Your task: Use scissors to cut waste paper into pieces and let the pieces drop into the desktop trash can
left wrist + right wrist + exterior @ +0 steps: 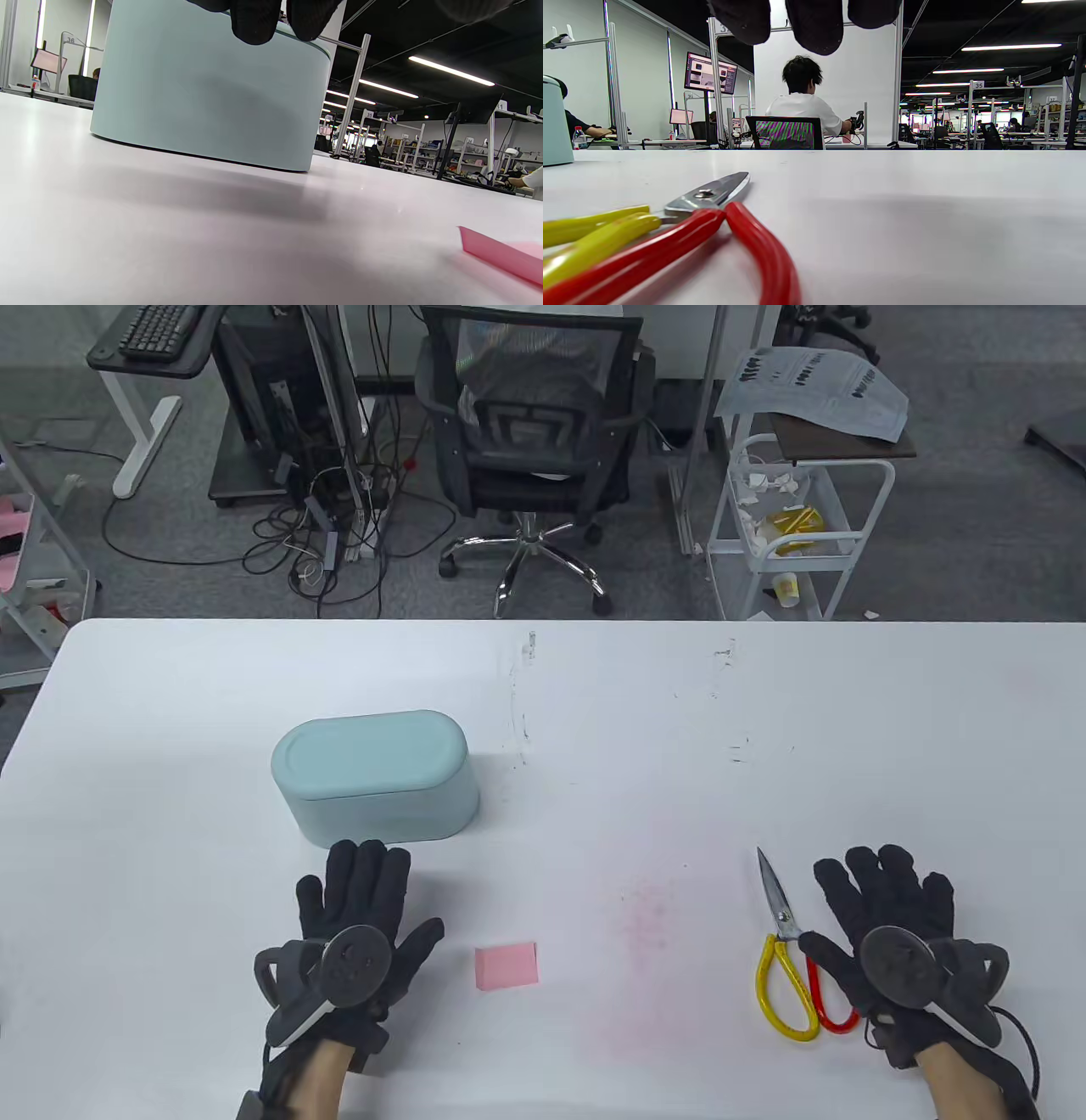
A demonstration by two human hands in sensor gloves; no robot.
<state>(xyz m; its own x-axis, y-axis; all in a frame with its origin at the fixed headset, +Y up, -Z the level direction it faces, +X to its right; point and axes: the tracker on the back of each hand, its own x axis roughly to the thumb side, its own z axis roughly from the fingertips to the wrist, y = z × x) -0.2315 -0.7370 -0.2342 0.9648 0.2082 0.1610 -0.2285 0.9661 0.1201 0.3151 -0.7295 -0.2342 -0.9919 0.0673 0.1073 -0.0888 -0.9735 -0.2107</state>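
A pale teal oval trash can (375, 785) with its lid closed stands on the white table (594, 712), left of centre. My left hand (361, 899) lies flat and open just in front of it, fingers pointing at the can (203, 93). A small pink paper (506, 965) lies to the right of that hand, seen also as pink paper (505, 254) in the left wrist view. Scissors (793, 959) with one yellow and one red handle lie closed near the front right. My right hand (891, 899) rests flat and open beside the scissors (670, 228), its thumb by the red handle.
Beyond the table's far edge stand an office chair (530, 449), a tangle of cables (339, 534) and a white trolley (793, 534) with papers on top. A faint pink stain (653, 925) marks the table between the hands.
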